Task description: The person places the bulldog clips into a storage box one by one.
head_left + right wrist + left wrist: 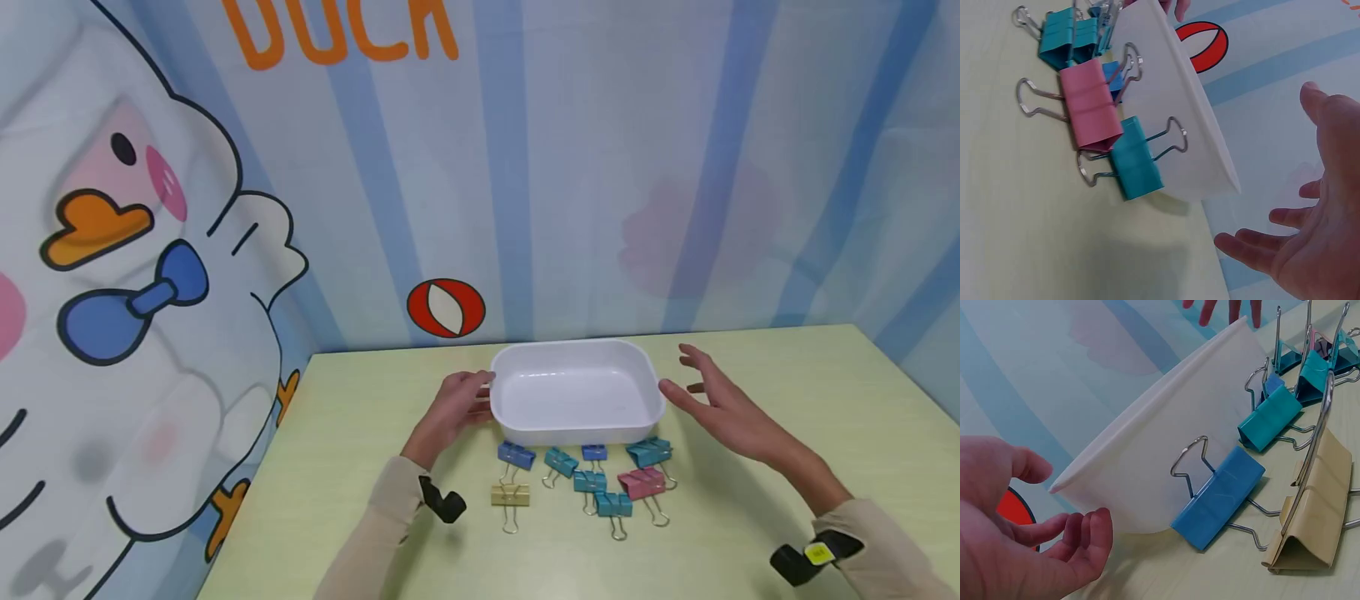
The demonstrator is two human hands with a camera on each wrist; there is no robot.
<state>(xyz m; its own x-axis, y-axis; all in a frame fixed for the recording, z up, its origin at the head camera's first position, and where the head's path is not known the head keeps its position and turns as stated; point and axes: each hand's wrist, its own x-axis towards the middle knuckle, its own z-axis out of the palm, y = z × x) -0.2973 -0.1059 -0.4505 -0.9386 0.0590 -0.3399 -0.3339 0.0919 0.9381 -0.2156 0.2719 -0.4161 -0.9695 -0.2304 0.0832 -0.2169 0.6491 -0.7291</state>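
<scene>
A white rectangular tray (577, 435) stands on the table, its inside bare. At its left end is my left hand (456, 408), thumb near the rim and fingers loosely bent beside the wall; whether it touches cannot be told. My right hand (723, 408) hovers off the right end with fingers spread, apart from the tray in the right wrist view. Several binder clips lie along the tray's near side: a blue clip (1217, 499), a yellow clip (1316, 506), a pink clip (1091, 105) and several teal ones, including a teal clip (1136, 159) at the right.
The pale yellow table (360, 383) ends at the back against a wall cloth (570, 167) with blue stripes and a printed duck (180, 417). A black strap (442, 500) sits on the left wrist, another black strap (798, 567) on the right.
</scene>
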